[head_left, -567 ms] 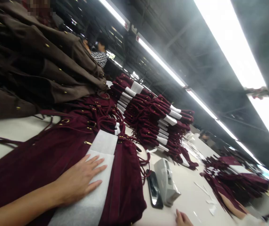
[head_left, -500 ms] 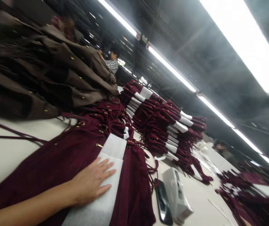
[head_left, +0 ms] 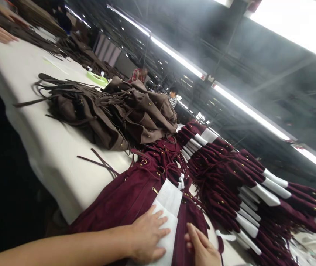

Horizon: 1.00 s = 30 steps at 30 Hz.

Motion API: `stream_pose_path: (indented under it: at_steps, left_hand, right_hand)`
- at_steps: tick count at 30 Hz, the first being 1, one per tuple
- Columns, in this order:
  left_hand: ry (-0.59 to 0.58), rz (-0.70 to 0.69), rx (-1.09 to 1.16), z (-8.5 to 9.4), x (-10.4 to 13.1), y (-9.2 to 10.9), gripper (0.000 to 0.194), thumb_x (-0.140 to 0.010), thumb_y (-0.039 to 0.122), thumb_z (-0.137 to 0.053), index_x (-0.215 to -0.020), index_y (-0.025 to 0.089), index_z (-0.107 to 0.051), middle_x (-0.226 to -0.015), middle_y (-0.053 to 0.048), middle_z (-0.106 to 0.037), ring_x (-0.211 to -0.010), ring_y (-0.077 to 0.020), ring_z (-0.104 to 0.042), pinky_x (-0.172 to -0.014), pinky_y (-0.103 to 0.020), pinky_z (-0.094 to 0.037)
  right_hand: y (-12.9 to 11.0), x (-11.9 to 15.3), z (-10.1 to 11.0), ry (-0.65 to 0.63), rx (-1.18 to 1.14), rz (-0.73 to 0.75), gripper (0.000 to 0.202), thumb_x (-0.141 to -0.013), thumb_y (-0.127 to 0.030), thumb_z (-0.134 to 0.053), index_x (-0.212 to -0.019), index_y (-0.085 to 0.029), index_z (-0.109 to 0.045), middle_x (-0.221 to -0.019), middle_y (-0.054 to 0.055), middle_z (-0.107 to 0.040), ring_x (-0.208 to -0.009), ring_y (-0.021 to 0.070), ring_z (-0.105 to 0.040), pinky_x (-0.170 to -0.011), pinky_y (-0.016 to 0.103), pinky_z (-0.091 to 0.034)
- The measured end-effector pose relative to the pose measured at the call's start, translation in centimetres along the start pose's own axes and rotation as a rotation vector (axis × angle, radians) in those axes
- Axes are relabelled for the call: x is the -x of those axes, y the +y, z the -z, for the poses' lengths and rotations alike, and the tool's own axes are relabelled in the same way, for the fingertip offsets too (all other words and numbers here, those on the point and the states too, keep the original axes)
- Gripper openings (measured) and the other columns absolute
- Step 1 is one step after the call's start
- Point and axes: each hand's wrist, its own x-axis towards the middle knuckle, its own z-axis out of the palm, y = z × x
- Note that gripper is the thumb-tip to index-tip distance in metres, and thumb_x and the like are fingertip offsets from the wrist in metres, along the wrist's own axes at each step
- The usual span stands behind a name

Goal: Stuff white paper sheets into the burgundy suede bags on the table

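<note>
My left hand (head_left: 148,236) lies flat with spread fingers on a white paper sheet (head_left: 171,195), which rests on a maroon suede bag (head_left: 119,199). At the bottom, over the bag's right part, is my right hand (head_left: 202,247). Its thumb and fingers are pressed together in a pinch; whatever they hold, if anything, is too small to make out. Maroon straps with metal rings lie at the bag's upper end, beside a small white tie (head_left: 181,181).
Brown bags (head_left: 144,111) are heaped behind on the pale table (head_left: 55,147). Stacked maroon bags (head_left: 224,177) with white wraps stand right. Green tape (head_left: 97,78) lies farther back. Another person's hands (head_left: 0,31) are at top left; people stand in the distance.
The view has swung left, showing more table and another person's hands. My right hand has come into view. My left hand stays flat on the white sheet.
</note>
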Motion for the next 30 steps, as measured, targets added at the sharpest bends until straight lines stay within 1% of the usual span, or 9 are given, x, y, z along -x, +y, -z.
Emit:
stream_pose_path:
  at_steps: [2,4,7,12,18,21,24,27,30]
  left_hand:
    - [0.049,-0.01,-0.018,-0.5,-0.1,-0.3,0.06,-0.091,0.053,-0.044,-0.136,0.015,-0.053,-0.146,-0.021,-0.042,-0.138,-0.0415,-0.033,-0.112,-0.064,-0.021]
    - [0.07,-0.018,-0.037,-0.6,-0.2,-0.5,0.059,-0.091,0.053,-0.044,-0.133,0.014,-0.055,-0.143,-0.021,-0.046,-0.136,-0.0412,-0.035,-0.111,-0.063,-0.022]
    - [0.04,-0.033,-0.052,0.0,0.0,-0.4,0.06,-0.092,0.053,-0.041,-0.136,0.014,-0.053,-0.142,-0.021,-0.047,-0.136,-0.04,-0.036,-0.111,-0.062,-0.024]
    - [0.045,-0.043,-0.025,0.5,0.3,-0.4,0.06,-0.093,0.051,-0.042,-0.136,0.01,-0.053,-0.142,-0.023,-0.046,-0.137,-0.04,-0.035,-0.112,-0.061,-0.021]
    - [0.165,-0.07,-0.027,-1.1,0.1,-1.0,0.056,-0.093,0.049,-0.044,-0.132,0.01,-0.056,-0.139,-0.022,-0.05,-0.133,-0.0398,-0.04,-0.109,-0.061,-0.023]
    - [0.159,-0.054,-0.046,-1.7,-0.3,-1.1,0.056,-0.091,0.051,-0.05,-0.13,0.012,-0.058,-0.138,-0.022,-0.051,-0.132,-0.0405,-0.04,-0.109,-0.061,-0.024]
    - [0.14,-0.036,-0.057,-1.8,-0.6,-1.1,0.055,-0.09,0.052,-0.052,-0.127,0.012,-0.06,-0.138,-0.022,-0.051,-0.132,-0.041,-0.04,-0.109,-0.063,-0.023]
    - [0.121,-0.025,-0.035,-1.4,-0.5,-1.0,0.055,-0.091,0.05,-0.051,-0.128,0.011,-0.059,-0.139,-0.022,-0.05,-0.134,-0.0412,-0.038,-0.111,-0.063,-0.022]
    - [0.091,-0.01,-0.007,-0.8,-0.3,-0.7,0.055,-0.091,0.049,-0.05,-0.131,0.012,-0.057,-0.141,-0.022,-0.048,-0.135,-0.0413,-0.036,-0.112,-0.062,-0.021]
  right_hand:
    - [-1.6,-0.4,-2.8,-0.084,-0.143,-0.047,0.063,-0.046,-0.061,-0.085,-0.085,-0.012,-0.076,-0.067,0.007,-0.069,-0.054,0.0149,-0.055,-0.051,0.026,-0.047]
    - [-2.2,-0.9,-5.1,-0.119,-0.253,-0.115,0.063,-0.039,-0.056,-0.089,-0.08,-0.01,-0.076,-0.065,0.007,-0.069,-0.054,0.0131,-0.054,-0.049,0.023,-0.044]
    - [-1.4,-1.5,-6.7,-0.109,-0.282,-0.213,0.063,-0.033,-0.052,-0.091,-0.075,-0.008,-0.075,-0.062,0.007,-0.068,-0.053,0.011,-0.052,-0.045,0.019,-0.04]
    - [0.1,-1.7,-6.6,-0.106,-0.25,-0.245,0.065,-0.032,-0.052,-0.092,-0.077,-0.008,-0.075,-0.061,0.007,-0.067,-0.052,0.0099,-0.05,-0.044,0.019,-0.04]
    - [0.7,-1.7,-6.6,-0.092,-0.178,-0.175,0.071,-0.035,-0.057,-0.09,-0.086,-0.009,-0.075,-0.06,0.004,-0.065,-0.049,0.0092,-0.048,-0.042,0.019,-0.039]
    - [1.1,-1.7,-6.2,-0.095,-0.253,-0.162,0.067,-0.036,-0.055,-0.091,-0.084,-0.011,-0.075,-0.055,-0.001,-0.06,-0.043,0.0054,-0.041,-0.037,0.016,-0.031]
    - [1.1,-1.6,-5.7,-0.144,-0.419,-0.198,0.061,-0.038,-0.053,-0.091,-0.082,-0.014,-0.072,-0.049,-0.006,-0.051,-0.038,0.002,-0.033,-0.033,0.014,-0.021]
    - [0.8,-1.4,-5.0,-0.174,-0.547,-0.181,0.062,-0.046,-0.046,-0.092,-0.095,-0.017,-0.069,-0.063,-0.003,-0.063,-0.041,0.0023,-0.039,-0.036,0.013,-0.028]
    - [0.2,-1.1,-4.3,-0.227,-0.576,-0.185,0.076,-0.052,-0.046,-0.09,-0.116,-0.017,-0.061,-0.095,0.009,-0.073,-0.046,0.0044,-0.048,-0.041,0.015,-0.038]
